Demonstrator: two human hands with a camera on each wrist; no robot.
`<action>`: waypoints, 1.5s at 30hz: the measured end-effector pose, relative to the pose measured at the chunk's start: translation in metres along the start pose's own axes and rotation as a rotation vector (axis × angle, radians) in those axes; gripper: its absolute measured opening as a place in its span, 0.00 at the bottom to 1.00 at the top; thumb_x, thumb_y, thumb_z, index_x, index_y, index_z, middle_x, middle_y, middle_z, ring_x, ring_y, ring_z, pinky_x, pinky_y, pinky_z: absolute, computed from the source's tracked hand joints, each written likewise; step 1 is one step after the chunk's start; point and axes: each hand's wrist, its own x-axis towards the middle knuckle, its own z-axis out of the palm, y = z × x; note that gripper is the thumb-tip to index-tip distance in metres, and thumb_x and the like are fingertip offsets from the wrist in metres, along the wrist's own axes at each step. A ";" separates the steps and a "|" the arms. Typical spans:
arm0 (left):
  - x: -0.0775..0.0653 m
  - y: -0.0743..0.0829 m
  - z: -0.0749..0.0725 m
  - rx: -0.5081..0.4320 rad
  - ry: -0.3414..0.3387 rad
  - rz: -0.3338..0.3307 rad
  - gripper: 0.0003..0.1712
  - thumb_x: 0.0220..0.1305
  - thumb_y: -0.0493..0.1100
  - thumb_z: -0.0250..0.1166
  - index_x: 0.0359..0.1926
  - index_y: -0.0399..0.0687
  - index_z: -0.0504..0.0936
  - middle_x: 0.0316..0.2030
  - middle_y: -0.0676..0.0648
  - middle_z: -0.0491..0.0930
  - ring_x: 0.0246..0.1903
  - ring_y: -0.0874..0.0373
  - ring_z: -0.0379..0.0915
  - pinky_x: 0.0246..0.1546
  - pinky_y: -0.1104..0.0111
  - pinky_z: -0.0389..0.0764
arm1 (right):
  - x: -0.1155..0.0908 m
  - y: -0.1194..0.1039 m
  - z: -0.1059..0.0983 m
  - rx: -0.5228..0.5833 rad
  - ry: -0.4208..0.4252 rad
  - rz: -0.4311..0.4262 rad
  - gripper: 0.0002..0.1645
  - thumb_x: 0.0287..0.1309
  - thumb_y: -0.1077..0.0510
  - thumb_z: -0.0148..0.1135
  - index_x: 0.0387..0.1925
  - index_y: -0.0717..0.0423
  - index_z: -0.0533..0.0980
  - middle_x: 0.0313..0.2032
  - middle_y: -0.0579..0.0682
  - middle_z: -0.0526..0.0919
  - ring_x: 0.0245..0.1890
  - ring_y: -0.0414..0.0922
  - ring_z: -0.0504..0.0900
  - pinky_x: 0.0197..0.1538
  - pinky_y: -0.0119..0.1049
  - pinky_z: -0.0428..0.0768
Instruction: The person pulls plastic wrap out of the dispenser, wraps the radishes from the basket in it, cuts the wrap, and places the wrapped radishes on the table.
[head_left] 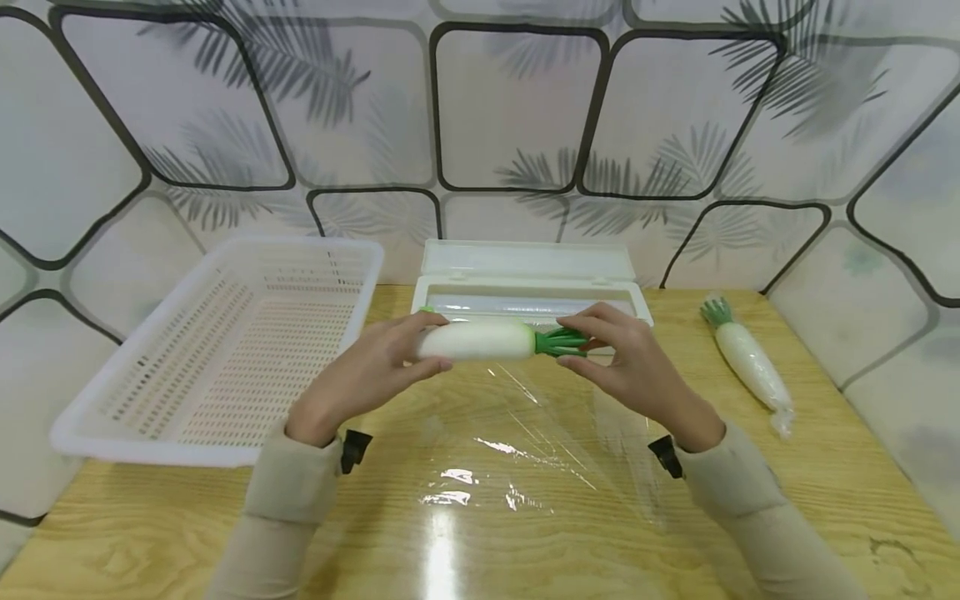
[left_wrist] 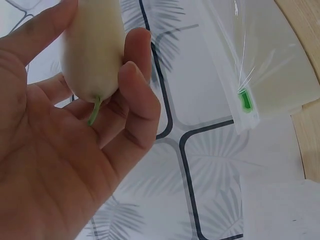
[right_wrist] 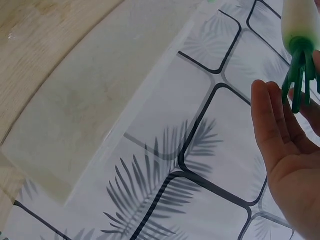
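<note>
A white radish point(head_left: 480, 341) with short green stems point(head_left: 558, 342) is held level between my two hands, over the front of the cling film box point(head_left: 525, 292). My left hand point(head_left: 367, 367) grips its root end, fingers curled round it; the left wrist view shows the thin green root tip point(left_wrist: 95, 111) near the palm. At the other end, my right hand point(head_left: 630, 358) pinches the stems between fingertips and thumb. Below them a sheet of clear cling film point(head_left: 517, 450) lies spread on the wooden table, creased and shiny.
To the left stands a white plastic basket point(head_left: 217, 454) with slotted walls. A second radish point(head_left: 753, 362), wrapped in film, lies on the right of the table point(head_left: 825, 500). The box's lid point(head_left: 528, 260) is raised against the patterned wall covering point(head_left: 517, 108). A green slider point(left_wrist: 245, 101) sits on the box's edge.
</note>
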 end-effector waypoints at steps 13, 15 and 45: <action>0.004 0.001 0.018 -0.013 -0.063 0.093 0.24 0.66 0.38 0.70 0.61 0.37 0.76 0.54 0.41 0.81 0.49 0.49 0.76 0.49 0.54 0.79 | -0.028 -0.001 -0.015 -0.035 -0.090 0.000 0.29 0.40 0.76 0.78 0.48 0.65 0.80 0.42 0.52 0.84 0.37 0.43 0.83 0.36 0.37 0.86; 0.005 0.001 0.023 -0.025 -0.080 0.104 0.25 0.65 0.37 0.71 0.60 0.37 0.77 0.53 0.42 0.81 0.47 0.50 0.77 0.47 0.56 0.80 | -0.033 0.000 -0.018 -0.041 -0.111 0.006 0.28 0.41 0.76 0.77 0.48 0.64 0.80 0.43 0.52 0.84 0.38 0.44 0.83 0.36 0.38 0.86; 0.007 -0.009 0.077 -0.032 -0.316 0.031 0.24 0.69 0.34 0.62 0.65 0.37 0.75 0.59 0.38 0.78 0.50 0.47 0.77 0.50 0.56 0.81 | -0.080 0.019 -0.017 -0.045 -0.386 0.119 0.22 0.46 0.73 0.75 0.46 0.61 0.81 0.40 0.45 0.82 0.37 0.38 0.81 0.37 0.43 0.84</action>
